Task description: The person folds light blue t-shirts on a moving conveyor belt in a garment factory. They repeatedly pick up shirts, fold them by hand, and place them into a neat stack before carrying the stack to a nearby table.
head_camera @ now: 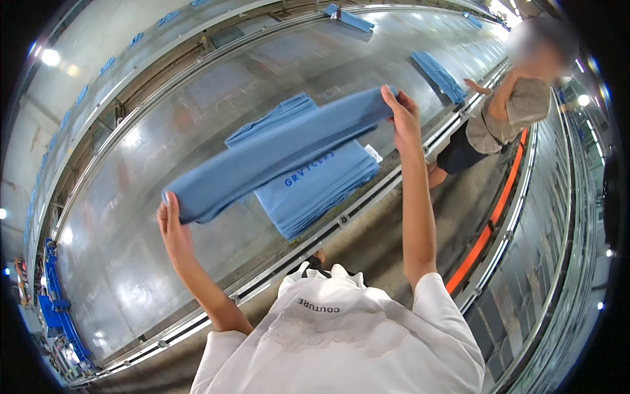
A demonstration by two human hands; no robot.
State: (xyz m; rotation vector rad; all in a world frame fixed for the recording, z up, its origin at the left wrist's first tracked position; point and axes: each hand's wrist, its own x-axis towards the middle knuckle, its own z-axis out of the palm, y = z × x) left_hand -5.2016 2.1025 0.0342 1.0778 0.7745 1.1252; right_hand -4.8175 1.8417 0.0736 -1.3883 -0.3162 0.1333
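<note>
Between my two hands a long folded bundle of blue fabric [280, 152] is stretched out, tilted up towards the right. My left hand [172, 224] grips its near left end, thumb on top. At the other end my right hand [404, 115] pinches the upper corner. Below the bundle lies a stack of blue fabric pieces [320, 189], with printed lettering on the top piece and a small white tag [374, 153] at its right edge. Another folded pile of blue fabric [273, 118] shows behind the bundle. The bundle hides the middle of both piles.
The long metal table [147, 266] has a rail [344, 220] along its near edge. More blue fabric piles [438, 76] lie farther along. A co-worker [512, 103] stands at right beside the table. A blue machine frame [61, 305] stands at the left end; an orange strip [485, 236] runs behind me.
</note>
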